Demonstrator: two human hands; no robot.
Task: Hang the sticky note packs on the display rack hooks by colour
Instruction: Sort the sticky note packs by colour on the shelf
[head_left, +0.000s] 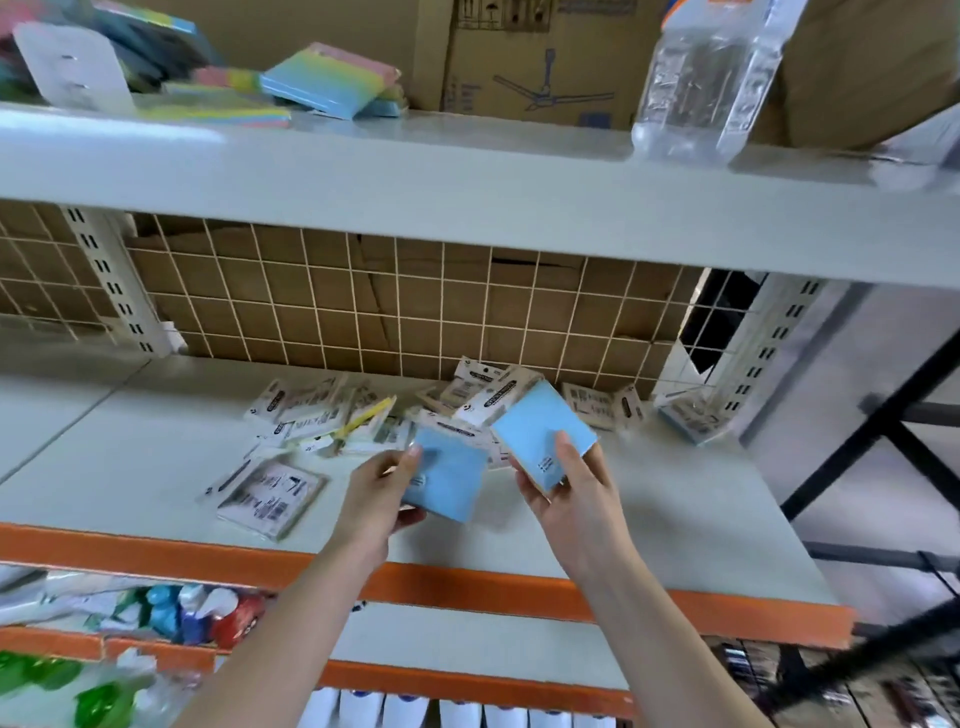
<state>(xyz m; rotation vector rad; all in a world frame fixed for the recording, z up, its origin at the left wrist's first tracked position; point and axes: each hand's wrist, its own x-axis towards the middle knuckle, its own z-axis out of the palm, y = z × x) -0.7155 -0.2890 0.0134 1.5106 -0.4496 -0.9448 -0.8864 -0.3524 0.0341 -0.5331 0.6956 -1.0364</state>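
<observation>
Both hands are over the middle shelf (649, 499), and each one holds a blue sticky note pack. The left hand (382, 491) grasps the left blue pack (451, 475) with the thumb on its front face and the other fingers curled under its lower edge. The right hand (569, 486) grasps the right blue pack (537, 428), thumb on the front face and fingers behind it; this pack is tilted, with its printed header card pointing to about 11 o'clock. The two packs are just beside each other, the right one at about 2 o'clock from the left one, and both are lifted above the shelf surface.

Behind the hands, toward 12 o'clock, a loose pile of packs (332, 415) lies on the shelf, most of them showing white printed backs; one yellow edge (366, 415) shows among them. A single pack (272, 499) lies face down at 9 o'clock from the left hand. More packs (602, 405) lean near the wire grid (415, 306) at the back of the shelf, at 1 o'clock from the right hand.

On the upper shelf (467, 192), at 11 o'clock, pastel note pads (332, 78) are stacked, and a clear plastic bag (711, 78) stands at 1 o'clock before a cardboard box (530, 57).
</observation>
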